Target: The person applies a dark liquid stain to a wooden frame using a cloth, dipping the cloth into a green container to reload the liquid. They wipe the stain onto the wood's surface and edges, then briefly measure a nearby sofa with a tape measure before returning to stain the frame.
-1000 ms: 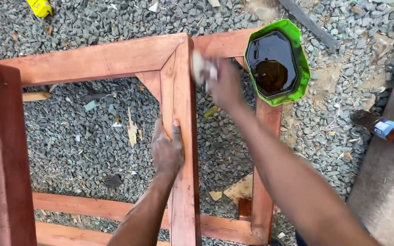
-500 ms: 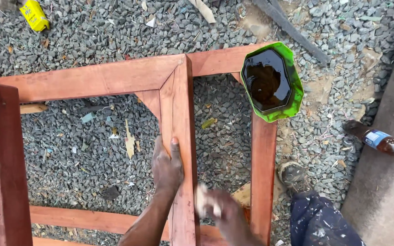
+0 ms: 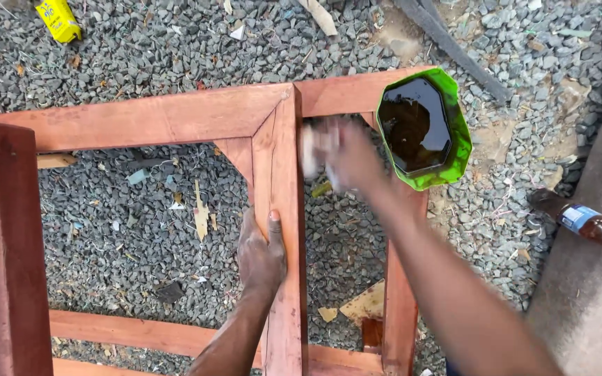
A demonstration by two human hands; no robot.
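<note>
A reddish stained wooden frame lies over a gravel ground, its rails joined at a mitred corner near the top middle of the view. The left hand rests flat on the upright centre rail, fingers wrapped over its left edge and thumb on the top face, pressing the rail down. The right hand is blurred with motion just right of that rail, below the top rail; it seems closed around a pale rag or pad, though the blur makes the grip hard to judge. The two hands are apart, one on the wood and one in the air beside it.

Just right of the right hand, a green container of dark stain sits perched on the frame's top right corner, over the right rail. A brown bottle lies at the gravel's right edge beside a concrete strip, and a yellow container lies at the top left corner.

The main risk appears to be the container: it overhangs the narrow rail, and a fast sweep of the right forearm or a jolt to the frame could tip it, spilling dark liquid over wood and gravel. The left hand's fingers on wet stain could also leave marks on the finish.
</note>
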